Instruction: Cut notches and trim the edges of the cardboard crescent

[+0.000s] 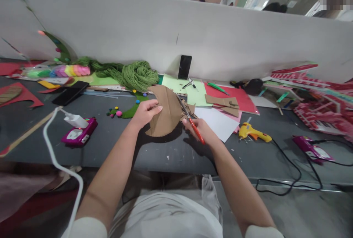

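A brown cardboard piece (167,114), cut in a rounded crescent-like outline, is held above the dark table. My left hand (146,112) is closed on its left edge, the thumb lying on top. In my right hand (200,131) are scissors with red-orange handles (198,132). The scissors' blades (183,105) point up and away along the cardboard's right edge; I cannot tell whether they touch it. Cardboard scraps (190,109) lie just beyond the blades. Left of the cardboard rests a green felt crescent (131,111) with coloured pom-poms.
Green yarn (139,74), a propped phone (184,67) and a green cutter (217,88) lie toward the white partition (124,28). To the right are a yellow glue gun (253,132) and a purple power strip (313,149). A white cable (51,149) crosses the left side near another purple power strip (79,133).
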{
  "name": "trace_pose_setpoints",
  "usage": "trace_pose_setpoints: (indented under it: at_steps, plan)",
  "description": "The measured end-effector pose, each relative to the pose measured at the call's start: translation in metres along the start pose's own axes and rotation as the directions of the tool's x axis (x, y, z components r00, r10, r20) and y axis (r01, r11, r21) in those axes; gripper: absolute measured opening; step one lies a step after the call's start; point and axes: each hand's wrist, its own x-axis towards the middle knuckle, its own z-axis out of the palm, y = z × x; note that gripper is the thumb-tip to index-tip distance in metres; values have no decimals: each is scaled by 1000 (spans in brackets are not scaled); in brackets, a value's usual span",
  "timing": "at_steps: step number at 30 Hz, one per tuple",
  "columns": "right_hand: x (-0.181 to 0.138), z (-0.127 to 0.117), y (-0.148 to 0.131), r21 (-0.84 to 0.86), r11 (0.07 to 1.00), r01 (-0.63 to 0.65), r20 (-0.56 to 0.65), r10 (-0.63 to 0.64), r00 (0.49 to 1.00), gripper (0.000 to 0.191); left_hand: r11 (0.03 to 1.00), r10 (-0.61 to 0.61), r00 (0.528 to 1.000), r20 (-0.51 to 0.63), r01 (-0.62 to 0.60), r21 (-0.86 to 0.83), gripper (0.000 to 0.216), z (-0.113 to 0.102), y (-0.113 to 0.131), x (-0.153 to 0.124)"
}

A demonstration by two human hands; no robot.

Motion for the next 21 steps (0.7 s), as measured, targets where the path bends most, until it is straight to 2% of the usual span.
trace_pose_setpoints:
  at_steps: [5, 11, 14, 17, 21]
  plan:
    - [1, 1, -1, -7, 1000, -29, -4, 29, 1000, 63, 1000, 21, 1000, -22, -21, 12, 44, 2, -2, 1]
    - [3, 1, -3, -67, 998, 21, -54, -25, 998, 64, 999, 35, 999, -30, -35, 23, 40, 2, 1, 1]
    - [3, 1, -1, -66, 998, 2, -69, -6, 998, 64, 999, 43, 998, -37, -42, 26, 40, 2, 1, 2]
    - [4, 1, 3, -65, 998, -18, -71, 13, 997, 63, 999, 35, 999, -40, -34, 21, 40, 0, 0, 2]
    - [4, 1, 4, -127, 992, 17, -127, -34, 991, 63, 999, 3, 999, -38, -4, -34, 38, -1, -1, 2]
